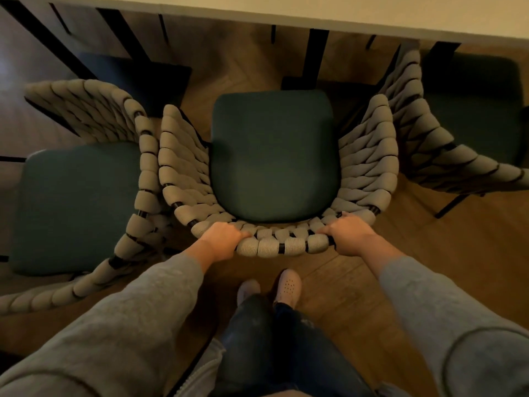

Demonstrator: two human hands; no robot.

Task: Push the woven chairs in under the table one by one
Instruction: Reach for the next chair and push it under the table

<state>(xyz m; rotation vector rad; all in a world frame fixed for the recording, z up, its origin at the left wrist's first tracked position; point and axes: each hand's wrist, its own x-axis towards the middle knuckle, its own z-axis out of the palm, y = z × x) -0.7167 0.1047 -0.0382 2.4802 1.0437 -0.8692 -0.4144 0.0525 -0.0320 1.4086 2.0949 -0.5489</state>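
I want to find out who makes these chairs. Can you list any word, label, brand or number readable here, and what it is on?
None readable. No word, label, brand or number shows on the middle chair, its cushion, the left chair, the right chair, the table, the sleeves or the shoes.
The left hand and right hand grip the middle chair's back rim and cover parts of it.
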